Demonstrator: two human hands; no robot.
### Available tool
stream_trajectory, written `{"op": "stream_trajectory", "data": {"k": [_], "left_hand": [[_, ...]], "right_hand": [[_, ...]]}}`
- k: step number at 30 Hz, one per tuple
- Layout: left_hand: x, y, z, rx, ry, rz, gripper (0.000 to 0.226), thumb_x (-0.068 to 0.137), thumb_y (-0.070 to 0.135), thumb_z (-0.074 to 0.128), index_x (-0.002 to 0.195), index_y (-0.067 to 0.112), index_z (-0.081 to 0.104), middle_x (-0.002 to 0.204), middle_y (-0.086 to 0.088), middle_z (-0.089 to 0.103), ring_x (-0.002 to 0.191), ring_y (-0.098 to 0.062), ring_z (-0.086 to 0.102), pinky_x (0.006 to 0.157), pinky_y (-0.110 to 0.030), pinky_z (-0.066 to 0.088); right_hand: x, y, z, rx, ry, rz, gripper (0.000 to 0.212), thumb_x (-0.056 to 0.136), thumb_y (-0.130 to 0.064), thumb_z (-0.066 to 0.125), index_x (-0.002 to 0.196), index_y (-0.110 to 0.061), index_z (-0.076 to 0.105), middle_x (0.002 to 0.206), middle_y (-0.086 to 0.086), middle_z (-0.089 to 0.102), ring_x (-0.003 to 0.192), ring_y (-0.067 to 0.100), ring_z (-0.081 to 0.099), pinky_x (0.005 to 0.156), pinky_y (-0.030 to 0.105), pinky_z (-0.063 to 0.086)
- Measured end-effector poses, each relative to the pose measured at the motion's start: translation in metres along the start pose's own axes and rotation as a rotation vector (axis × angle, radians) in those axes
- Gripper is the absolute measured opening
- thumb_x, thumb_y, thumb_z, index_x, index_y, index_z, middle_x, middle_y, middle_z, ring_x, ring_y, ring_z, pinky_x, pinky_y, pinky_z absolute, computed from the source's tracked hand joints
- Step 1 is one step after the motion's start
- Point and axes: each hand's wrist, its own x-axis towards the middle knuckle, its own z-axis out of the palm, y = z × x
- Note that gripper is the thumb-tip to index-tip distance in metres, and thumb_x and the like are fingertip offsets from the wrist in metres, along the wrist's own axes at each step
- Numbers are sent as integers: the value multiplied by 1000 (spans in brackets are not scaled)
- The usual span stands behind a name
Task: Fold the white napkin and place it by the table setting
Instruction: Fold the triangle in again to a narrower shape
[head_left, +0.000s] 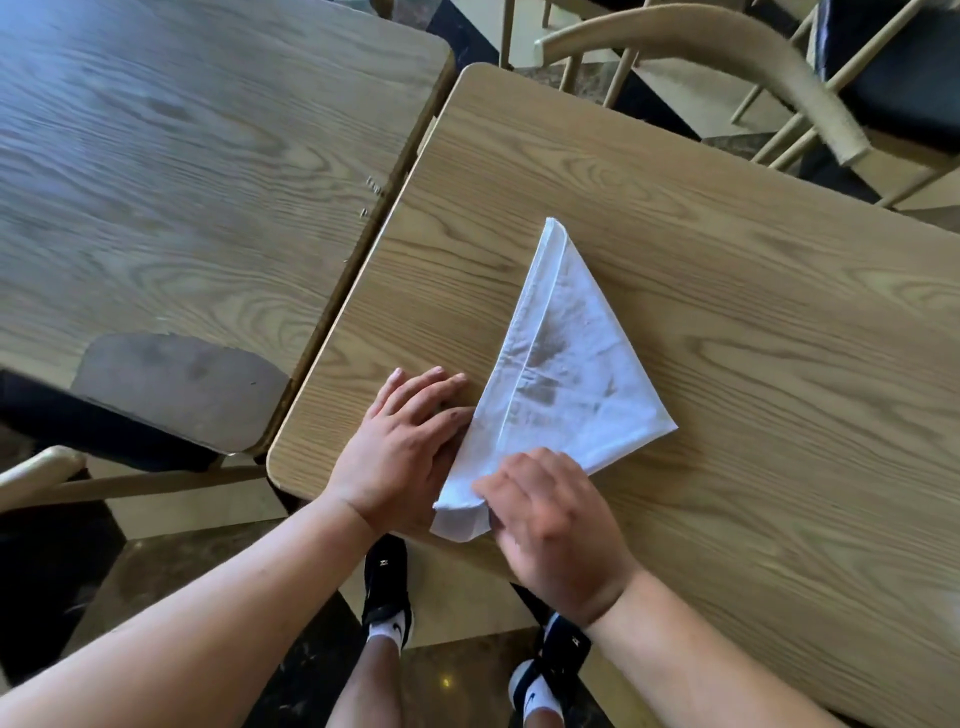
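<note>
While left hand (402, 447) flat, right hand (545, 514) pinching napkin (566, 374) corner: second table (182, 156) alongside, chairs (727, 67) beyond.

We count one white napkin (563, 364), folded to a triangle, and two hands — the left hand (402, 447) and the right hand (550, 525). Two wooden benches stand side by side: the near bench (727, 312) and the far bench (182, 156). Two chairs — a dark-seated chair (176, 387) and a curved-back chair (727, 57). Two black shoes (387, 592).
</note>
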Motion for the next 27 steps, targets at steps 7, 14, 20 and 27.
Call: {"op": "stream_trajectory", "data": {"k": [7, 14, 20, 27], "left_hand": [[4, 5, -7, -124, 19, -85, 47, 103, 33, 45, 145, 21, 61, 157, 4, 55, 153, -16, 41, 127, -52, 25], [2, 9, 1, 210, -87, 60, 59, 96, 62, 56, 150, 38, 56, 166, -4, 43, 153, -34, 39, 125, -61, 23], [3, 9, 1, 255, -90, 63, 62, 94, 65, 55, 150, 40, 55, 167, -4, 41, 154, -35, 37, 126, -61, 21], [4, 11, 0, 233, -98, 48, 60, 90, 57, 63, 147, 38, 59, 166, -3, 43, 154, -35, 37, 126, -61, 21]], "right_hand": [[-19, -6, 29, -63, -96, -61, 17, 87, -15, 69, 104, -16, 69, 96, 7, 64, 92, 32, 61, 87, 44, 51], [-48, 12, 32, -43, -187, -111, 59, 89, -41, 69, 139, -10, 65, 143, 9, 64, 134, 28, 57, 117, 46, 43], [-76, 68, 0, -91, -336, 7, 74, 101, -52, 52, 163, -16, 33, 173, 6, 25, 161, 25, 19, 129, 49, 20], [-91, 130, -36, -219, -344, 257, 77, 101, -53, 38, 165, -14, 23, 175, 4, 17, 162, 24, 13, 127, 57, 21]]}}
